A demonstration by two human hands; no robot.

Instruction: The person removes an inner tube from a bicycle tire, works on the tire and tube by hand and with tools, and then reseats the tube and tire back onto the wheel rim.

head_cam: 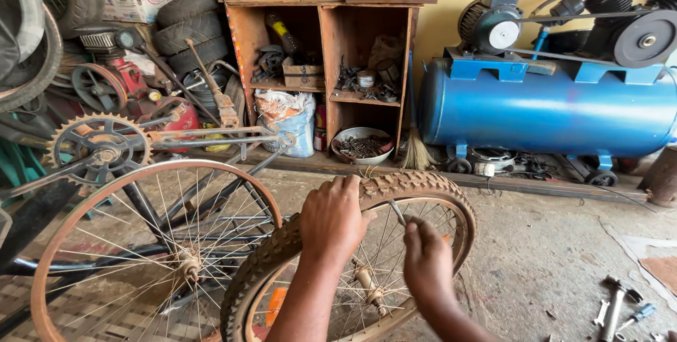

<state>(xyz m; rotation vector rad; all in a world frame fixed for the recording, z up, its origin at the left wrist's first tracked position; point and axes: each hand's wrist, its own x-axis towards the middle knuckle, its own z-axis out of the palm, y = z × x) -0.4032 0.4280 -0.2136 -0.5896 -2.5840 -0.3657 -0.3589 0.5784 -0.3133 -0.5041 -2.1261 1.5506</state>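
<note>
The knobbly brown tyre [416,190] sits on a spoked wheel [367,271] standing upright on the floor in the lower middle of the frame. The left hand [331,218] is closed over the top of the tyre, fingers curled across the tread and gripping it. Just to its right, the right hand [427,261] is shut around a slim metal lever [398,211] whose tip is hooked at the edge where tyre meets rim.

Judging by how things lie, the work is at an early or middle stage: the tyre seems to sit on the rim around most of the visible arc, and only the spot at the lever looks worked. Whether the bead is going on or coming off cannot be told.

To the lower left stands a second wheel, a bare rusty rim [151,243] with no tyre, belonging to an upturned bicycle frame whose chainring [99,148] shows at middle left. Old tyres [187,28] are stacked in the upper left. In the upper middle a wooden shelf unit [328,67] holds small parts, with a bowl of metal bits [363,146] and a broom [416,148] at its foot. A blue air compressor [557,106] fills the upper right. Spanners [613,307] lie on the concrete floor [550,257] at the lower right
</note>
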